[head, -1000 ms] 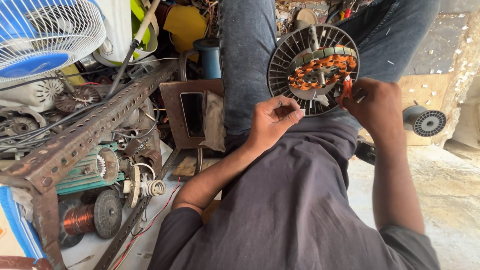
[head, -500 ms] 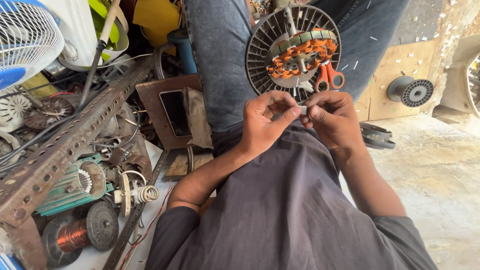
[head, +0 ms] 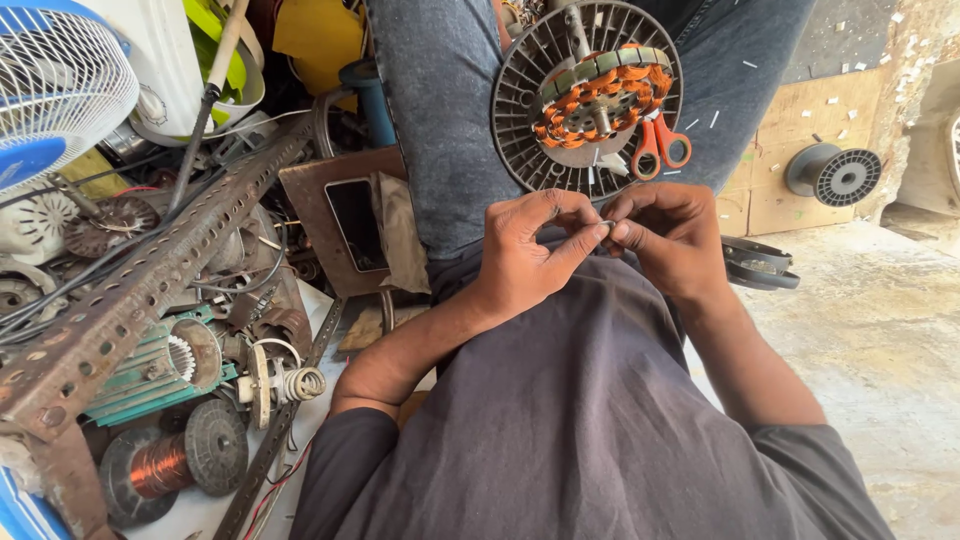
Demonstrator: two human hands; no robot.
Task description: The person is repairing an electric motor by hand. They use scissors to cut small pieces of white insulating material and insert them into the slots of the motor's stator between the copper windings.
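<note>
A round grey fan motor housing with orange copper windings rests on my lap between my knees. Orange-handled scissors lie against its lower right edge. My left hand and my right hand meet just below the housing, fingertips pinched together on a small thin piece, too small to identify. Both forearms come up over my dark grey shirt.
At left stand a rusty perforated angle bar, a blue and white fan, a copper wire spool, a green motor part and tangled wires. An empty black spool leans on a board at right, over concrete floor.
My right hand left the motor housing and came down to meet my left hand. The scissors now lie on the housing's edge. The view shifted so the motor sits higher.
</note>
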